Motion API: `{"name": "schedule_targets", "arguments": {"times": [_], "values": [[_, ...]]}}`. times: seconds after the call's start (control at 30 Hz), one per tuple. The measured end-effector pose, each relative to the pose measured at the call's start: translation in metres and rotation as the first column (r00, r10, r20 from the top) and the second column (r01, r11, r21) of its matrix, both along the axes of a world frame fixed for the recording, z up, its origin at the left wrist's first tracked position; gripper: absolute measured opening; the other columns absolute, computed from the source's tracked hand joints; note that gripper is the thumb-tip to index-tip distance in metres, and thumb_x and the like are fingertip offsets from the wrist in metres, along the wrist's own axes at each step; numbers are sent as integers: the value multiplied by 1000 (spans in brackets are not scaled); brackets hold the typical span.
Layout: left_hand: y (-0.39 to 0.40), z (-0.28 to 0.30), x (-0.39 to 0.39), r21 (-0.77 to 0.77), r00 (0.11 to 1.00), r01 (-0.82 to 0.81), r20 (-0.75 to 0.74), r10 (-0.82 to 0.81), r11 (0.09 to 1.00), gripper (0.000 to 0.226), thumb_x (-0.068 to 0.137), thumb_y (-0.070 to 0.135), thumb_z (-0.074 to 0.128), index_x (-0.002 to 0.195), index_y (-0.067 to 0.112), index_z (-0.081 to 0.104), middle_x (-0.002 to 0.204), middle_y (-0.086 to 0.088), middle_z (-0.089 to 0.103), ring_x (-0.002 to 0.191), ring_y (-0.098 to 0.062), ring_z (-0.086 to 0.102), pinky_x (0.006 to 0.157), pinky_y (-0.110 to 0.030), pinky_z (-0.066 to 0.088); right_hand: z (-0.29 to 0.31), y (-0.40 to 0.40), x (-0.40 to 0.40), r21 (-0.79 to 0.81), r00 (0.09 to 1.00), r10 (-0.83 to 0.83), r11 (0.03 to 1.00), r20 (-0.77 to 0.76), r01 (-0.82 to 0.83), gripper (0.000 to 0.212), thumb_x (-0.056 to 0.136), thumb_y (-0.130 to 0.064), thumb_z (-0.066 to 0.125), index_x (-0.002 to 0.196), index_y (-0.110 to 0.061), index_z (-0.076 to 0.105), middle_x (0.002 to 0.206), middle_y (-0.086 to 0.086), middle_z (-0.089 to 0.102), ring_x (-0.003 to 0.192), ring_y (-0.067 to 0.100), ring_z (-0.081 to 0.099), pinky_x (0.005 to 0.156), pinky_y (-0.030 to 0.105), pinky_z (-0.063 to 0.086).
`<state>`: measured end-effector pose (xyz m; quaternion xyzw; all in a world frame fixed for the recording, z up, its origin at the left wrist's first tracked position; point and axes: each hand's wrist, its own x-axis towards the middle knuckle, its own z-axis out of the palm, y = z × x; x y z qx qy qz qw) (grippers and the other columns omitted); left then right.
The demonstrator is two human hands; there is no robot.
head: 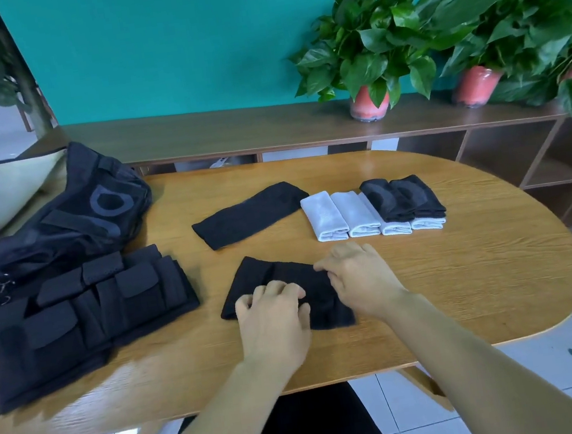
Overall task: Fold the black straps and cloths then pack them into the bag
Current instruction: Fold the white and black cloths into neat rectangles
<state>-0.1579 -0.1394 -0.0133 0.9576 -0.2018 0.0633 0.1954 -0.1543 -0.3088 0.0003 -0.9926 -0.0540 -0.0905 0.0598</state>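
I see both hands down on a black cloth [283, 283] that lies near the front edge of the wooden table [470, 286]. The left hand [272, 314] sits on the near part of the cloth with its fingers bent, and they seem to pinch a bit of the cloth under them. The right hand [359, 276] is on the right side of the same cloth; its fingers are curled and look like they grip the cloth's edge, but I cannot see the fingertips well. The cloth looks partly folded, with one flap lying over the rest. A second black cloth [251, 214] lies flat and long farther back on the table, apart from the hands. To its right is a row of white folded cloths [343, 216], side by side and touching, and two black folded cloths [403, 196] rest on top of the right ones. On the left side of the table is a pile of black straps [89, 318] with flaps and pockets. Behind the pile sits the black bag [57, 219], open, with a pale lining showing at its mouth. Potted plants [374, 46] stand on a shelf [228, 133] by the green wall.
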Motion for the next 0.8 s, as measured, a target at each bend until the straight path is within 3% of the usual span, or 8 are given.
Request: {"name": "schedule_targets", "arguments": {"times": [0.2, 0.4, 0.63, 0.8], "values": [[-10, -20, -12, 18, 993, -98, 68, 97, 995, 32, 93, 50, 50, 110, 28, 66, 110, 7, 61, 105, -17, 54, 96, -36, 32, -12, -3, 8, 3, 995, 68, 998, -73, -68, 42, 96, -10, 40, 132, -24, 56, 121, -6, 54, 113, 14, 46, 93, 25, 31], [-9, -12, -5, 186, 994, -110, 39, 105, 976, 43, 97, 56, 30, 118, 31, 58, 115, 10, 57, 111, -13, 48, 110, -37, 17, -19, -5, -2, 57, 996, 42, 998, -74, -37, 43, 96, -7, 39, 134, -21, 54, 116, -1, 52, 106, 18, 47, 94, 28, 37], [11, -6, 13, 253, 999, 33, -49, -21, 967, 34, 93, 50, 44, 122, 34, 52, 125, 14, 51, 122, -10, 44, 115, -51, -10, -24, -1, -23, -25, 999, -1, 1000, -43, 0, 41, 95, -11, 37, 130, -21, 55, 110, 0, 49, 102, 18, 46, 91, 31, 38], [32, -6, 25, 246, 985, 162, -101, -141, 956, 33, 92, 49, 47, 123, 37, 50, 132, 18, 46, 129, -7, 38, 113, -55, -15, -32, 10, -37, -82, 999, -39, 996, -11, 38, 36, 90, -10, 42, 120, -19, 60, 103, 3, 50, 94, 22, 47, 80, 32, 38]]}}
